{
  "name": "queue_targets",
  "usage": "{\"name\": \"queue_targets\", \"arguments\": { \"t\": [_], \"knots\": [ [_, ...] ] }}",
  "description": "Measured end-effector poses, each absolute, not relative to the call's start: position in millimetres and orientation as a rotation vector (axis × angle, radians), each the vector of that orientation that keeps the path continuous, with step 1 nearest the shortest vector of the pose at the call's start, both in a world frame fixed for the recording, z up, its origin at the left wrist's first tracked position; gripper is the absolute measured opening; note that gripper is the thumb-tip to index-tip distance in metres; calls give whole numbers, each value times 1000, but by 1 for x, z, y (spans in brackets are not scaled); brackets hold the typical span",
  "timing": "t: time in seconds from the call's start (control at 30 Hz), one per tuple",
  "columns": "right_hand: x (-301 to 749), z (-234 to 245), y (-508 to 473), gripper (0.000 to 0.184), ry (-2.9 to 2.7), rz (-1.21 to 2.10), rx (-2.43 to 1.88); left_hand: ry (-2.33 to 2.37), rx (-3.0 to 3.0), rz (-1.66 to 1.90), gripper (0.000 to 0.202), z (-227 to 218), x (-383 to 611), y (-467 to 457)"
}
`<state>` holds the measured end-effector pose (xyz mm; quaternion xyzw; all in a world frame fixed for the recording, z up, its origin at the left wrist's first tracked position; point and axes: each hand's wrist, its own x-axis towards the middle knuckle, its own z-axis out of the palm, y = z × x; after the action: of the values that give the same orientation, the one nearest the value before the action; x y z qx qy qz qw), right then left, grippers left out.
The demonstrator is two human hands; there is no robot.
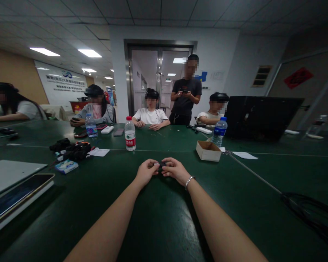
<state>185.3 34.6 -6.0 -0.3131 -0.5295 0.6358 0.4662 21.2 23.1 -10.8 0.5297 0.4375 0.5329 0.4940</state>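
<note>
I watched the bare left hand (pixel 147 172) and bare right hand (pixel 177 170) pinch a small dark object (pixel 162 165) between them, left of the open, pale cardboard box (pixel 207 155). Handling it well, I judged, called for light, steady fingertips and no hard squeezing.

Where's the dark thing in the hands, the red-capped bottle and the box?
Dark thing (pixel 162 165): head view, its visible middle.
Red-capped bottle (pixel 130 137): head view, its label.
Box (pixel 208 155): head view, its near wall.
</note>
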Motion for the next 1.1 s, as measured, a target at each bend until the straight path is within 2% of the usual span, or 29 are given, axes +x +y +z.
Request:
{"name": "queue_targets", "arguments": {
  "t": [0.2,0.43,0.63,1.1],
  "knots": [
    [186,-8,35,36,-1240,1573,-752,1130,1240,1278,27,-7,22,22],
    [188,-4,34,21,-1213,1616,-769,1115,1264,1259,29,-11,22,23],
    [189,-4,33,22,-1208,1642,-774,1091,1345,1289,33,-15,20,24],
    [190,-5,34,21,-1175,1643,-733,1046,1188,1282,18,-11,19,22]
  ]
}}
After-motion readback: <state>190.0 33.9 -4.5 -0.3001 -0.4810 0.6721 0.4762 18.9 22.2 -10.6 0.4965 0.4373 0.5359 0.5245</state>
